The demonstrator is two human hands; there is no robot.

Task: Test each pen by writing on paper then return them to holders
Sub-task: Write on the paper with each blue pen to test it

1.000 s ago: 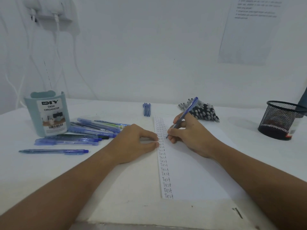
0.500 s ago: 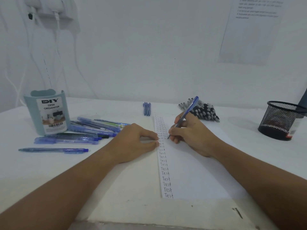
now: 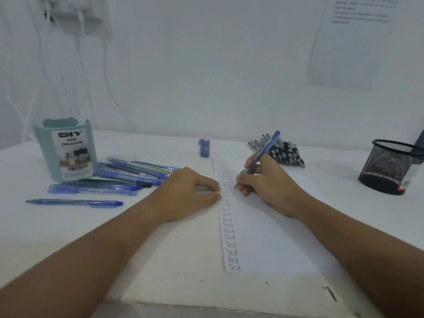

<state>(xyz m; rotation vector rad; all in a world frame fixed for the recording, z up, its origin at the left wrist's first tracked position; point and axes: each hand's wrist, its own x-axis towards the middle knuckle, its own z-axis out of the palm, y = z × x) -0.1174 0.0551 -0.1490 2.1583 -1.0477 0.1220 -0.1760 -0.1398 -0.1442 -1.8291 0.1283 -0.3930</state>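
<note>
While I watched the feed, the right hand [image 3: 266,184] pinched a blue pen [image 3: 261,154], tip down on the paper [image 3: 275,237] beside the column of "Test" lines. The left hand [image 3: 185,193] rested on the sheet's left edge, fingers loosely curled, gripping nothing. More blue pens [image 3: 128,175] lay beside the teal desk organizer [image 3: 66,150]; the mesh cup [image 3: 390,166] sat far right.

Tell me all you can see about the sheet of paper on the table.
The sheet of paper is white and lies flat on the white table. Down its left edge runs a handwritten column of "Test", and a second shorter column begins at the top. The left hand touches its left edge; the right hand rests on it, holding a blue pen tip-down.
</note>
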